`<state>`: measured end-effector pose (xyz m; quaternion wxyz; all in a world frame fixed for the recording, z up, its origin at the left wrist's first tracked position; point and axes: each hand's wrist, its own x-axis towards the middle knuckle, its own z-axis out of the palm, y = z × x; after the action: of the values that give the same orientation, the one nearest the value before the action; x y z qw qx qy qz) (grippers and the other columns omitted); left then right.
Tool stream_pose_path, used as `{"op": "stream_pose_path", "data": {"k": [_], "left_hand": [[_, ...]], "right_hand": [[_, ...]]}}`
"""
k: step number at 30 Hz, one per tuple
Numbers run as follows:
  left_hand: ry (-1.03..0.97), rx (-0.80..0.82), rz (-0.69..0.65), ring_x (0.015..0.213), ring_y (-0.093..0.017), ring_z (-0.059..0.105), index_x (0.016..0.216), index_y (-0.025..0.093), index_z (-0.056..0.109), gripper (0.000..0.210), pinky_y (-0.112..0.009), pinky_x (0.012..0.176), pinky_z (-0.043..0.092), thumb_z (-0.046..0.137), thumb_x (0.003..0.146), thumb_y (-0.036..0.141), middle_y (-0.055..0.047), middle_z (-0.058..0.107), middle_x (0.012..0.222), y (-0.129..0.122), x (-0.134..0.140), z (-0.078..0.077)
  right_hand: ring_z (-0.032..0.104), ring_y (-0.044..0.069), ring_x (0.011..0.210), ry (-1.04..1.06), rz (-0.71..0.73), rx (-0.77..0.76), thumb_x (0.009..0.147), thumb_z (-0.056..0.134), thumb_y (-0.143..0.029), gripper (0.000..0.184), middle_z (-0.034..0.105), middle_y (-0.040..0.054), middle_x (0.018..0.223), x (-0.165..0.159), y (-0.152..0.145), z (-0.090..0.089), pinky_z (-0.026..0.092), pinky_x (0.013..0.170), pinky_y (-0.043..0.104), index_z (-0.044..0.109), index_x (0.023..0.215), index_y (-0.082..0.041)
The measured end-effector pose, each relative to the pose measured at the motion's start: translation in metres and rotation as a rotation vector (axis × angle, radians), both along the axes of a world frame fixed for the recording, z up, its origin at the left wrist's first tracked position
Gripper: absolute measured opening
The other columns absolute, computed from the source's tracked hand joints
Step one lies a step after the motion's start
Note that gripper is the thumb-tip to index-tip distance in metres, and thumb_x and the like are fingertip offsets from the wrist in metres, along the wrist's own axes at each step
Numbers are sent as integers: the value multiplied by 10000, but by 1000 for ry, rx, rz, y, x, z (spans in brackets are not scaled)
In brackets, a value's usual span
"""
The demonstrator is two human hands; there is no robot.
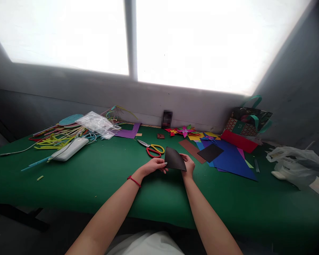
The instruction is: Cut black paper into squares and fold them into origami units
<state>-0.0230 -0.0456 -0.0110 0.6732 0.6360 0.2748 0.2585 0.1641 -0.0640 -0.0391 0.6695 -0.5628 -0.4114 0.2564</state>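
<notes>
A sheet of black paper, slightly curved, is held up over the green table between my two hands. My left hand pinches its left edge, thumb on the front. On the opposite side my right hand grips the right edge, its fingers partly hidden behind the sheet. Just beyond my left hand lie scissors with one red and one yellow handle, blades pointing left. A second black sheet rests on brown paper and blue paper to the right. A small folded brown paper piece sits behind the scissors.
Folded paper stars lie near the wall. At left are pipe cleaners, a clear plastic bag, a white power strip and purple paper. A patterned gift bag and a white plastic bag stand right on the green table.
</notes>
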Motion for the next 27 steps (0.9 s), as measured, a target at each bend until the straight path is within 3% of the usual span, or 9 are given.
{"op": "stream_pose_path", "data": {"k": [6, 17, 22, 27], "left_hand": [[-13, -34, 11, 617, -137, 601, 700, 124, 530, 343, -252, 628, 428, 604, 677, 458, -70, 650, 723, 1, -1, -1], [-98, -111, 11, 608, -121, 586, 727, 120, 528, 306, -256, 640, 437, 607, 696, 413, -56, 627, 711, 4, -2, -5], [-190, -182, 86, 586, -105, 571, 723, 126, 503, 274, -251, 639, 442, 626, 692, 369, -40, 604, 688, 9, -1, -11], [-135, -156, 59, 589, -121, 577, 680, 130, 490, 293, -259, 635, 445, 639, 670, 382, -45, 604, 653, 8, 0, -10]], "right_hand": [[531, 173, 546, -134, -58, -51, 629, 546, -263, 274, 671, 53, 798, 3, -3, 0, 413, 515, 286, 677, 859, -193], [592, 240, 876, 113, 66, 27, 632, 614, -333, 295, 663, 79, 903, 4, 4, -2, 480, 721, 343, 650, 881, -179], [609, 208, 805, 343, 72, 26, 681, 576, -398, 427, 601, 81, 1085, 16, 7, -3, 499, 579, 305, 538, 1062, -210], [619, 193, 736, 672, 187, -18, 716, 456, -579, 437, 653, 58, 863, 21, 8, 3, 496, 571, 299, 572, 905, -202]]}}
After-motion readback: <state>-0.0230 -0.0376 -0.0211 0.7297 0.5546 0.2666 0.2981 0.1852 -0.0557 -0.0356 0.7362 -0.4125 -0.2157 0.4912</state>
